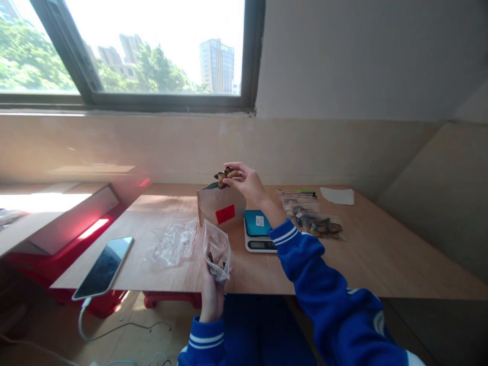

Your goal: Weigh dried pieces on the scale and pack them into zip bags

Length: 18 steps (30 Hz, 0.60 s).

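The right hand (249, 185) has its fingertips pinched together on a cluster of dried brown pieces (227, 175), held in the air just over the open mouth of a brown paper bag (221, 208). That bag stands upright on the table (381, 254) and carries a red label (225, 214) on its front face. The right forearm, in a blue sleeve with white cuff stripes, runs down from the hand toward 5 o'clock.

The left hand (211, 295) rises from below the near table edge, its fingers closed around the lower part of a small clear zip bag (217, 251). This bag is held upright with its mouth toward 11 o'clock, and a few dark pieces lie in its bottom. It sits at 6 o'clock of the paper bag, near it but apart.

At 3 o'clock of the paper bag, just beside it, stands a kitchen scale (259, 231) with a blue top and a white body. Farther toward 3 o'clock lie filled clear bags (316, 221) of dark pieces, flat on the wood, and beyond them, at about 2 o'clock, a white sheet (337, 195). At 8 o'clock of the paper bag lie empty clear bags (173, 244), crumpled and flat. Farther out at 8 o'clock a phone (103, 267) rests on the table's left corner, screen up, with a white cable (82, 325) hanging from its near end to the floor.
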{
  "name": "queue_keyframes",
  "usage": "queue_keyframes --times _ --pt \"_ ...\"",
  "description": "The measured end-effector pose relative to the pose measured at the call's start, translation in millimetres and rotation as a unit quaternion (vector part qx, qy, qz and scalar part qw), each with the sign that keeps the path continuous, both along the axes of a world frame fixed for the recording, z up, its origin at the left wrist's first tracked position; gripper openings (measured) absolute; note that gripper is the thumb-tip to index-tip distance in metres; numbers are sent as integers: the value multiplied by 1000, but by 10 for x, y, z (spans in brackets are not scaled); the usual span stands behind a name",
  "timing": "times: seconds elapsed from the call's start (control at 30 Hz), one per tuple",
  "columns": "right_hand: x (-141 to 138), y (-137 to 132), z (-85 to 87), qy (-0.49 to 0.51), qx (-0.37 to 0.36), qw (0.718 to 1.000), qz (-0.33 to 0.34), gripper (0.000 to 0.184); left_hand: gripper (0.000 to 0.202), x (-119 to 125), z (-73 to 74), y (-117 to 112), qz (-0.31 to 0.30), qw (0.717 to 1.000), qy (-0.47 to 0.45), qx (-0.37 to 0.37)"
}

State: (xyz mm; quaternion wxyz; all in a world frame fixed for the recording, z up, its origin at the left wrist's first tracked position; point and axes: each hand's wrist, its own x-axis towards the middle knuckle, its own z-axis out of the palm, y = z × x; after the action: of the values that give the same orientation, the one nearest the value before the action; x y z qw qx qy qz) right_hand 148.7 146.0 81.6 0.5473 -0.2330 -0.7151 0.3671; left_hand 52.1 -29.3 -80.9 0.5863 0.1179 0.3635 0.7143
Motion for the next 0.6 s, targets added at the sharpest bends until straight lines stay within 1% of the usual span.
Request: queue_keyframes --times 0.07,0.13,0.23,0.37,0.47,0.6 --pt "-5 36 -70 -27 29 999 -19 36 62 -24 -25 7 2 1000 0 -5" --pt "8 60 -106 -52 37 997 -30 32 62 -35 -47 14 2 1000 1 -6" --pt "22 95 -109 -72 30 996 -40 29 61 -34 -60 26 3 1000 -2 -3" --pt "18 132 -84 -81 28 996 -41 31 60 -21 -49 40 5 1000 -16 -17" --pt "37 171 -54 -98 31 995 -15 31 54 -15 -49 48 4 1000 -20 -18" --pt "117 247 8 -144 29 988 54 33 53 -13 -63 54 3 1000 -23 -18"
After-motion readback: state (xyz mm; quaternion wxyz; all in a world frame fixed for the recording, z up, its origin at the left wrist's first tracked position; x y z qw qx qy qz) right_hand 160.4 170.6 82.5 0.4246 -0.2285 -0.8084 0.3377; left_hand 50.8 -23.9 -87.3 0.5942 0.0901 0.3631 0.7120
